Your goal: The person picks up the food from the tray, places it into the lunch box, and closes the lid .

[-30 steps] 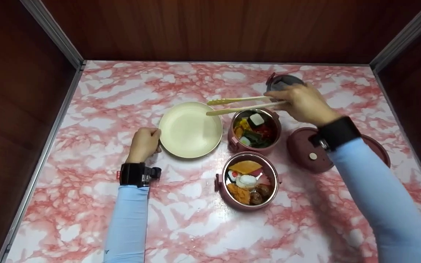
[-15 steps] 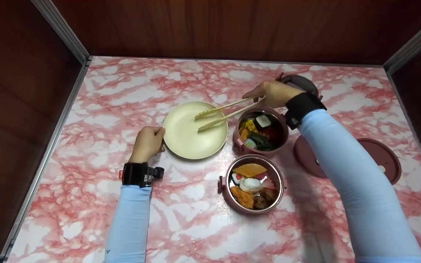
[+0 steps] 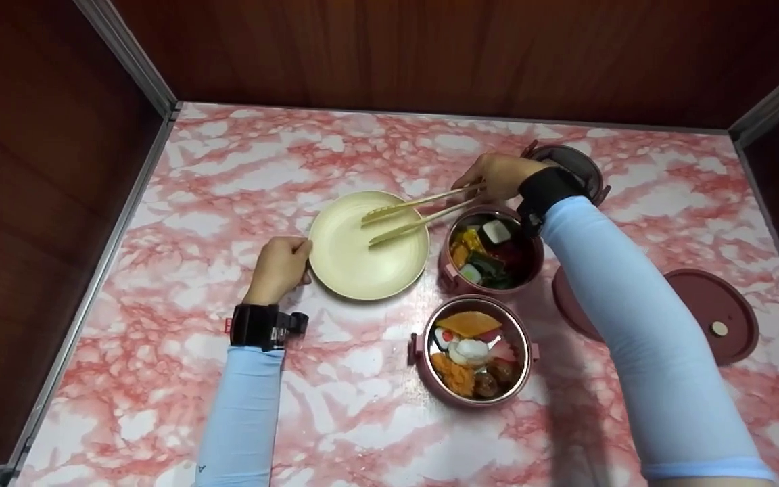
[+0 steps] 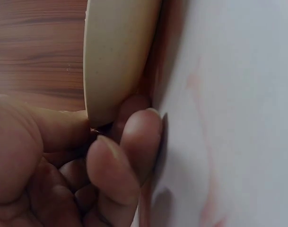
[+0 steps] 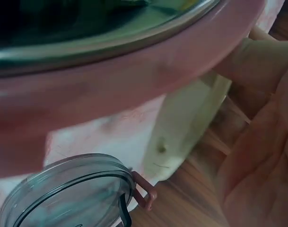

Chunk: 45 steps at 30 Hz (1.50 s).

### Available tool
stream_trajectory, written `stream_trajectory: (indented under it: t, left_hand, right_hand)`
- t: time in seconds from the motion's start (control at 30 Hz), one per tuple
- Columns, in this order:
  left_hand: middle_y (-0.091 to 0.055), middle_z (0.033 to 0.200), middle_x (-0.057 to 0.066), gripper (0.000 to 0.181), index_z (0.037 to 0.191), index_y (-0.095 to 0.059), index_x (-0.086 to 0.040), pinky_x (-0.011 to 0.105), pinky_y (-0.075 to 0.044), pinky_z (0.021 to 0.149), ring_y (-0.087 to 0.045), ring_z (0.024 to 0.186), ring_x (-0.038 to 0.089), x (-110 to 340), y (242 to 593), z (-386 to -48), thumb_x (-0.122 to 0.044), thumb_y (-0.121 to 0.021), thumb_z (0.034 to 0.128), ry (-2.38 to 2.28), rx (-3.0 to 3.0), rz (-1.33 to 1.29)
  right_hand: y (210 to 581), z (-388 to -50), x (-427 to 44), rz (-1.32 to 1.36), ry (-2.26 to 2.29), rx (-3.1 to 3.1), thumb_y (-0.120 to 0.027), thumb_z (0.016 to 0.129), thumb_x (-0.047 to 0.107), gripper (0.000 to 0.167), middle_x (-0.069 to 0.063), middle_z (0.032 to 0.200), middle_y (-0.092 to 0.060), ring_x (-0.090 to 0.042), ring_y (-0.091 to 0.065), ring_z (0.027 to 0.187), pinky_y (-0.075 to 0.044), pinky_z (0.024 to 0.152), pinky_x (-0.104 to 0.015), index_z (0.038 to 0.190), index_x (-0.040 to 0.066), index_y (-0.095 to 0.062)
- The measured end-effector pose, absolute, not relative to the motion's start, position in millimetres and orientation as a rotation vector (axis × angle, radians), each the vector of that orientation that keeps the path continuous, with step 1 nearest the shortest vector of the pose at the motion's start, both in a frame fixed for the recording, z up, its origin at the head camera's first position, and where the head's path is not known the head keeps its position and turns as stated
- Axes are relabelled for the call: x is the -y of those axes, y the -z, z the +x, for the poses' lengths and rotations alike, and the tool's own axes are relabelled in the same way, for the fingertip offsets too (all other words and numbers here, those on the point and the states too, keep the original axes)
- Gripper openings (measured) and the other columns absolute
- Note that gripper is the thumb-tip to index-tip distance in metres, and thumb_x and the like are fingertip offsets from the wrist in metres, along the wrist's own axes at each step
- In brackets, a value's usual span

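Observation:
My left hand (image 3: 280, 268) pinches the left rim of a round cream plate (image 3: 345, 264). In the left wrist view, the thumb and a finger meet at the plate's edge (image 4: 113, 52), with other fingers curled below. Light-coloured tongs (image 3: 403, 230) are in my right hand (image 3: 503, 177), their two spread tips over the plate with nothing between them. The hand is behind a pink pot (image 3: 457, 281) holding assorted food pieces; in the right wrist view the pot's pink wall (image 5: 134, 87) fills the upper part, beside the hand (image 5: 259, 146).
A second pink pot (image 3: 477, 400) of food stands nearer the front. Dark red lids (image 3: 707, 304) lie at the right, one partly under my right sleeve. A clear-topped lid or container (image 3: 575, 166) with side clips is behind my right wrist. Dark wood panels (image 3: 430, 61) surround the table.
My right hand has moved left with the tongs, bringing their tips from beside the plate's right rim to over its middle. The left hand keeps its hold on the rim.

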<state>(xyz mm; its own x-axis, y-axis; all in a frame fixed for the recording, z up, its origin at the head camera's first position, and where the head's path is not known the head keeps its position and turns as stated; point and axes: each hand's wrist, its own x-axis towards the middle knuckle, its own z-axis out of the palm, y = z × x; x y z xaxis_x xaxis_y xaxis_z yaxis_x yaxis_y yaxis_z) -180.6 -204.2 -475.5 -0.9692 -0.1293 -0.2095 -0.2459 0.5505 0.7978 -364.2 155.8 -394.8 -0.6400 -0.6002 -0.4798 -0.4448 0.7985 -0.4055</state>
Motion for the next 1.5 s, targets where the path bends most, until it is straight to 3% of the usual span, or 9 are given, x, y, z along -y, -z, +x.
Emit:
stream_trajectory:
  t: [0.17, 0.3, 0.57, 0.77, 0.9, 1.1, 1.3, 1.4, 1.5]
  left_hand:
    - [-0.064, 0.064, 0.013, 0.030, 0.103, -0.074, -0.006, 0.025, -0.042, 0.044, -0.061, 0.051, 0.021, 199.2, 474.0, -182.1, -0.023, -0.050, 0.1045, -1.389, -2.656, -0.296]
    - [-0.063, 0.063, 0.013, 0.030, 0.102, -0.074, -0.007, 0.025, -0.042, 0.044, -0.060, 0.050, 0.020, 196.4, 473.5, -183.7, -0.024, -0.049, 0.1046, -1.392, -2.656, -0.283]
    - [-0.063, 0.062, 0.013, 0.031, 0.097, -0.074, -0.006, 0.024, -0.040, 0.043, -0.061, 0.051, 0.021, 193.7, 473.3, -185.6, -0.023, -0.049, 0.1045, -1.411, -2.666, -0.255]
    - [-0.063, 0.063, 0.013, 0.031, 0.099, -0.073, -0.006, 0.025, -0.041, 0.044, -0.061, 0.051, 0.021, 193.2, 474.1, -186.5, -0.024, -0.049, 0.1049, -1.406, -2.660, -0.268]
    - [-0.063, 0.064, 0.013, 0.030, 0.103, -0.073, -0.006, 0.025, -0.042, 0.044, -0.061, 0.052, 0.022, 193.9, 475.0, -186.1, -0.024, -0.049, 0.1049, -1.415, -2.645, -0.276]
    - [-0.063, 0.063, 0.013, 0.032, 0.097, -0.073, -0.006, 0.026, -0.043, 0.044, -0.062, 0.053, 0.024, 198.6, 477.5, -181.5, -0.025, -0.049, 0.1052, -1.401, -2.654, -0.284]
    - [-0.063, 0.063, 0.011, 0.032, 0.099, -0.073, -0.005, 0.027, -0.044, 0.046, -0.062, 0.053, 0.022, 201.4, 477.6, -178.5, -0.025, -0.048, 0.1053, -1.387, -2.646, -0.288]
    - [-0.063, 0.064, 0.012, 0.033, 0.096, -0.072, -0.006, 0.027, -0.044, 0.046, -0.062, 0.055, 0.022, 202.7, 476.4, -178.6, -0.025, -0.048, 0.1053, -1.372, -2.645, -0.298]
    - [-0.063, 0.064, 0.012, 0.033, 0.094, -0.072, -0.006, 0.027, -0.044, 0.047, -0.063, 0.056, 0.022, 204.3, 474.0, -178.5, -0.025, -0.048, 0.1051, -1.346, -2.650, -0.293]
  right_hand:
    - [394.1, -363.3, -162.4, -0.769, 0.248, -2.358, -0.060, 0.097, 0.008, 0.037, -0.013, 0.124, -0.066, -0.026, -0.060, 0.107, -0.049, 0.089, -0.039, 0.133, 0.016, -0.065]
    - [394.1, -363.4, -168.4, -0.826, 0.212, -2.338, -0.061, 0.097, 0.008, 0.038, -0.010, 0.125, -0.066, -0.025, -0.061, 0.107, -0.050, 0.089, -0.039, 0.133, 0.017, -0.065]
    - [374.3, -356.8, -182.9, -0.742, 0.351, -2.369, -0.063, 0.096, 0.010, 0.041, -0.017, 0.126, -0.064, -0.030, -0.061, 0.113, -0.050, 0.094, -0.046, 0.138, 0.011, -0.060]
    - [341.2, -338.9, -203.9, -0.932, 0.425, -2.510, -0.058, 0.099, 0.006, 0.036, -0.018, 0.121, -0.066, -0.031, -0.063, 0.110, -0.051, 0.092, -0.048, 0.135, 0.006, -0.061]
    - [325.9, -312.4, -223.8, -0.960, 0.519, -2.662, -0.060, 0.098, 0.007, 0.035, -0.016, 0.122, -0.067, -0.029, -0.064, 0.106, -0.051, 0.090, -0.047, 0.133, 0.008, -0.063]
    - [334.3, -256.3, -258.1, -0.918, 0.721, -2.905, -0.065, 0.095, 0.004, 0.032, -0.011, 0.113, -0.071, -0.021, -0.065, 0.084, -0.051, 0.073, -0.036, 0.126, 0.010, -0.069]
    - [363.9, -186.3, -296.6, -0.598, 0.894, -3.082, -0.067, 0.094, 0.007, 0.033, -0.014, 0.111, -0.071, -0.031, -0.068, 0.098, -0.051, 0.084, -0.045, 0.127, 0.007, -0.068]
    - [379.6, -156.1, -310.9, -0.407, 0.887, -3.178, -0.067, 0.094, 0.007, 0.032, -0.016, 0.103, -0.072, -0.031, -0.068, 0.088, -0.047, 0.075, -0.036, 0.127, 0.007, -0.068]
    - [393.5, -136.6, -321.5, -0.191, 0.852, -3.245, -0.066, 0.095, 0.009, 0.030, -0.021, 0.098, -0.072, -0.036, -0.066, 0.081, -0.043, 0.067, -0.036, 0.125, 0.004, -0.068]
